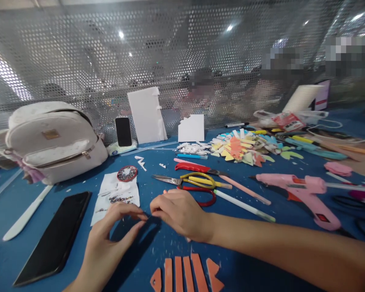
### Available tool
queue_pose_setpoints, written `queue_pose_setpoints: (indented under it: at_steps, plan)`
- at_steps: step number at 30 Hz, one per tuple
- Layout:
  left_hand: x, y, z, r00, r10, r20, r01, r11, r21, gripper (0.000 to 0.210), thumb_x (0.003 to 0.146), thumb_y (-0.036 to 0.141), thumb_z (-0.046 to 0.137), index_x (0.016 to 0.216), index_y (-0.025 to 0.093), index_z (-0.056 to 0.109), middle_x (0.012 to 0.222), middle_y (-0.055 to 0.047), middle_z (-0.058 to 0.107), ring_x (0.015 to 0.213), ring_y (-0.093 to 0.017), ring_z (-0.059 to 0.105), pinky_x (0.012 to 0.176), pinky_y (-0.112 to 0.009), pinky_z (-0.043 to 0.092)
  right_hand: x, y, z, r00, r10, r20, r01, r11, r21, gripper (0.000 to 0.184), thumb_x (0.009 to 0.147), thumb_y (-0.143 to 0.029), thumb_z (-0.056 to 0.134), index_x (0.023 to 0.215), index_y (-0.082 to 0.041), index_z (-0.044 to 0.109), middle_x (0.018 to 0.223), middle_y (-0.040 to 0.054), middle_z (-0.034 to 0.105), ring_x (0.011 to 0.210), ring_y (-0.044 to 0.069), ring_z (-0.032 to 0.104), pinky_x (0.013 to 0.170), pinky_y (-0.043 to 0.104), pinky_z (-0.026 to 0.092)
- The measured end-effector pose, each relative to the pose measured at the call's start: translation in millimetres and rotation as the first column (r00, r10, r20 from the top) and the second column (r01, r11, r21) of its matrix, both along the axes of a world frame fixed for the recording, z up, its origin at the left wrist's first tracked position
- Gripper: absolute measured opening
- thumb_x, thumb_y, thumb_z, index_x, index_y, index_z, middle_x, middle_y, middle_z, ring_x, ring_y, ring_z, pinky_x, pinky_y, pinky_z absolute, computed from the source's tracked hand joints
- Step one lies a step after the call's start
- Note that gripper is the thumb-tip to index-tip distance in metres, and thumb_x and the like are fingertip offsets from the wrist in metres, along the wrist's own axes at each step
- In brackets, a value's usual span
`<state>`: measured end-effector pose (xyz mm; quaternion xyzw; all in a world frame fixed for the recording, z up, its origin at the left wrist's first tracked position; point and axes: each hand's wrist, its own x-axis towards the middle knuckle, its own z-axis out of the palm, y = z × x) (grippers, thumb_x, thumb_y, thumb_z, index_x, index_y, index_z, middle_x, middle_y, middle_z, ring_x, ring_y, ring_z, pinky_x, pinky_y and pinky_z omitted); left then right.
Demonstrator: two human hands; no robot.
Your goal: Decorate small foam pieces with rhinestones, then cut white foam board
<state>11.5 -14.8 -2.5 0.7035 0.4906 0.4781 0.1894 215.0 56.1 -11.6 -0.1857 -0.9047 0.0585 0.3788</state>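
Strips before scissors (backpack left)

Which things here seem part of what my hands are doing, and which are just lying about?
Likely part of it:
orange pieces
speckled paper by the left hand
scissors beyond the right hand
pink glue gun

Probably just lying about:
pale backpack
flat black phone
upright phone

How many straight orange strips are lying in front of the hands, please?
4, side by side at the bottom edge: leftmost strip, second strip, third strip, rightmost strip. None looks hidden.
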Motion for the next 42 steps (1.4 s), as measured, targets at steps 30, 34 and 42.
queue_pose_setpoints:
  at_steps: [30,34,42]
  plan:
    - [-1,5,9.3,0.999,-0.017,-0.037,0.019,0.999,0.047,0.013,0.086,0.016,0.069,0.097,0.023,0.069,0.072,0.004,0.069,0.068,-0.015,0.066,0.071,-0.024,0.05,1,-2,9.8,0.974,0.136,-0.18,-0.192,0.917,-0.349,0.005,0.096,-0.023,0.055,0.092,-0.019,0.054,0.075,-0.0026,0.057,0.061,0.01,0.051,0.058,0.02,0.039]
    - [-5,13,8.8,0.961,-0.109,-0.255,0.107,0.994,-0.021,0.012,0.086,0.023,0.073,0.098,0.025,0.069,0.081,0.001,0.074,0.078,-0.021,0.068,0.078,-0.033,0.047,1,-1,10.5,0.98,0.142,-0.142,-0.186,0.908,-0.376,0.002,0.095,-0.02,0.052,0.093,-0.02,0.051,0.076,-0.003,0.054,0.06,0.01,0.049,0.055,0.02,0.038]
    - [-8,21,1.6,0.882,-0.181,-0.435,0.139,0.982,-0.126,0.006,0.086,0.027,0.073,0.081,0.025,0.071,0.089,-0.002,0.072,0.089,-0.023,0.065,0.085,-0.038,0.042,2,-3,13.1,0.987,0.099,-0.13,-0.149,0.872,-0.466,0.004,0.093,-0.017,0.051,0.094,-0.02,0.049,0.068,-0.0065,0.047,0.054,0.008,0.044,0.053,0.019,0.035]
